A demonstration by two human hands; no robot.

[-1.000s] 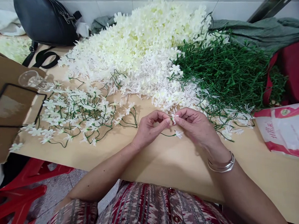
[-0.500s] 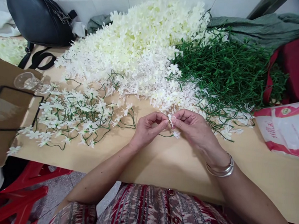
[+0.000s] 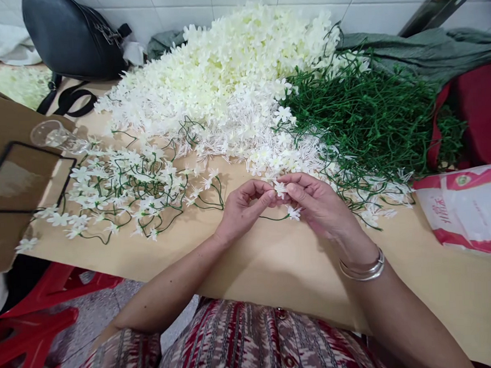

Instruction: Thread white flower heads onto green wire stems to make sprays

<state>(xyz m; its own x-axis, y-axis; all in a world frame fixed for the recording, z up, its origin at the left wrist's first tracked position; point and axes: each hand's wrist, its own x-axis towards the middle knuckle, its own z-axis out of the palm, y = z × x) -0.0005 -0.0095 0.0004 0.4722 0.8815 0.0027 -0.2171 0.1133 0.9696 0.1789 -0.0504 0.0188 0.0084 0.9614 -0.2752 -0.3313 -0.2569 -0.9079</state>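
Between the fingertips of both hands is a small white artificial flower (image 3: 280, 190), its petals turned toward me. My left hand (image 3: 247, 208) pinches it from the left, thumb against the fingers. From the other side my right hand (image 3: 318, 205) is closed on it, thumb and forefinger touching the petals. A second white flower head (image 3: 293, 213) on a thin green stem (image 3: 272, 219) hangs just below the fingers. Left of my hands lie flowers joined to green stems (image 3: 134, 187). Beyond them rises a heap of loose white petals (image 3: 238, 52), with white stamen pieces (image 3: 234, 124) along its front.
A pile of green plastic stems (image 3: 373, 111) lies right of the petals. At the right edge are a red bag (image 3: 482, 111) and a pink-white packet (image 3: 469, 210). A clear cup (image 3: 51, 135), cardboard box (image 3: 16, 130) and black bag (image 3: 73, 39) stand left.
The held flower has turned from edge-on to face me, petals spread. Both hands stay nearly in place, with small finger shifts; the whole view has shifted slightly.
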